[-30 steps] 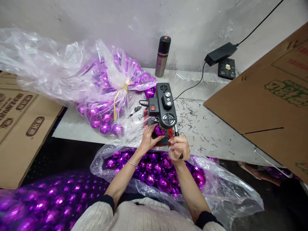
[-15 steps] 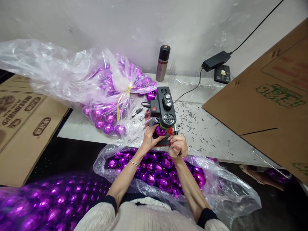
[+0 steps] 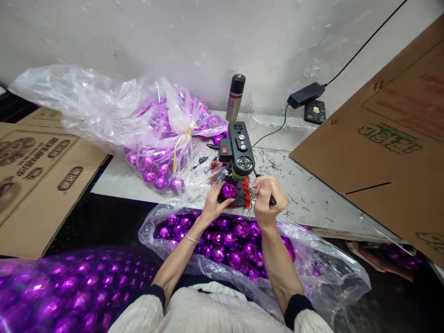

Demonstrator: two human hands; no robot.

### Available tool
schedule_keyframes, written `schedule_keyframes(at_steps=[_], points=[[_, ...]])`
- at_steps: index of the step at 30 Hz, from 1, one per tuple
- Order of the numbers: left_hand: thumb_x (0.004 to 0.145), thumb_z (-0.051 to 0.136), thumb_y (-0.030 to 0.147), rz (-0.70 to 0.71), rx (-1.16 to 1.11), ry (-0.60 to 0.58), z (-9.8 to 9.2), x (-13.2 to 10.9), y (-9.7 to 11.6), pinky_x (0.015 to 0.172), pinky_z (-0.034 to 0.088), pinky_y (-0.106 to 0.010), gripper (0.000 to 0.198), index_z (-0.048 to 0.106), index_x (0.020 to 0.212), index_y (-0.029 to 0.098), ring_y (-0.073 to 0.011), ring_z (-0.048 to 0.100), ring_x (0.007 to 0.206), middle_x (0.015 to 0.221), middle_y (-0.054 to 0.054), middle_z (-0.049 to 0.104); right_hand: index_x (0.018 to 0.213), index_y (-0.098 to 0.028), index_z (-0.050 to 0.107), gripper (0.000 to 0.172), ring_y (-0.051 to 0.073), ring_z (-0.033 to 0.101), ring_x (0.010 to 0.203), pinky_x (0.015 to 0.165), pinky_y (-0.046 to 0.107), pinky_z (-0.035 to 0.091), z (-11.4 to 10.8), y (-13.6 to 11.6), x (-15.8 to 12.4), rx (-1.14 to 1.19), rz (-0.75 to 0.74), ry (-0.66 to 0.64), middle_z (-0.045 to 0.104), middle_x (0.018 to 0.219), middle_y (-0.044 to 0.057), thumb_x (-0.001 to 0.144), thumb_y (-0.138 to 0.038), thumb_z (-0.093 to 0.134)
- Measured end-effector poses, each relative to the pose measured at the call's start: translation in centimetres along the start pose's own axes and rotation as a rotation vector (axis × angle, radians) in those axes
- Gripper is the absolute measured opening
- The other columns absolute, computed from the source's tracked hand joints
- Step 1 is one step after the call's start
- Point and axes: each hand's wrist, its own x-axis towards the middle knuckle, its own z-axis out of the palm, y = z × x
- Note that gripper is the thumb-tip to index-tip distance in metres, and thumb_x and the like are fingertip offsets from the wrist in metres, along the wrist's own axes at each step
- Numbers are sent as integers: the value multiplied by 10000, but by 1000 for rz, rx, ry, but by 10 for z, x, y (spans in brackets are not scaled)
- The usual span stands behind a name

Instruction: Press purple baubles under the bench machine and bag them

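Our left hand (image 3: 213, 208) has its fingers clamped on a purple ball (image 3: 229, 190), seated under the black press (image 3: 239, 155) near the table's (image 3: 312, 185) front edge. Our right hand (image 3: 268, 200) has its fingers wrapped tight round the lever handle (image 3: 272, 202).

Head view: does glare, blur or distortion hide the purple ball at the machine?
Head view: no; the purple ball in the left hand and the right hand on the lever are sharp; small glints dot it; wide-lens distortion stretches the frame's edges.
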Motion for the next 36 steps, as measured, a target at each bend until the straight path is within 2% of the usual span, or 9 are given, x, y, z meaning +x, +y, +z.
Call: schedule_keyframes(at_steps=[6,9,11,14,20,25,28,32,36], points=[[997,684,448,155,143,-169,-47,-82,24,1110,565,-543,616,521,1551,234,-331,652,1358,1478,-197,643,715,-228,531,324,142,630,663,595,301,451,-1,4,-15,10,-67,-19,588,657,-16,1021,-131,488],[1000,663,516,193,180,-214,-55,-97,23,1087,583,-545,668,495,1568,207,-337,654,1349,1448,-208,659,696,-233,526,338,153,632,648,567,306,445,2,7,-22,15,-65,12,565,625,-18,1024,-158,495],[1062,569,437,208,188,-159,-56,-83,16,1099,582,-527,568,488,1566,187,-308,655,1352,1435,-199,673,692,-233,530,342,153,628,634,551,306,440,3,8,-24,17,-53,33,563,622,-17,1028,-175,498],[1095,444,283,139,256,-48,-58,-35,1,1163,538,-535,452,533,1524,174,-286,627,1395,1460,-187,666,691,-231,537,348,153,622,619,537,307,437,5,8,-24,15,-42,46,565,624,-15,1035,-191,496],[1010,427,175,-183,677,-123,-91,50,-11,1202,377,-690,460,627,1405,52,-429,635,1329,1335,-298,693,703,-229,551,334,153,627,628,560,307,460,5,9,-26,35,-46,57,566,622,-20,1030,-179,503],[1071,350,251,-410,891,-204,-133,63,4,993,496,-533,479,583,1417,16,-392,734,1049,1077,-279,757,702,-229,566,342,155,628,618,547,311,469,6,13,-32,26,-13,67,587,659,-7,1038,-212,506],[1053,502,332,-537,964,-349,-149,67,7,873,527,-462,368,667,1253,70,-396,752,977,941,-237,760,696,-230,559,353,154,626,617,549,313,470,7,14,-34,15,-4,70,585,666,-5,1044,-236,504],[904,768,286,-544,965,-509,-152,67,-3,838,567,-443,394,657,1240,114,-422,756,1035,1076,-251,748,707,-232,545,345,149,623,621,545,304,456,7,14,-33,21,-19,68,571,655,-14,1048,-232,494],[870,781,249,-430,690,-369,-148,58,-20,943,593,-479,549,602,1378,148,-391,726,1152,1315,-240,668,712,-231,552,328,152,630,640,555,305,464,5,15,-32,22,-34,49,596,667,-5,1035,-209,501]])
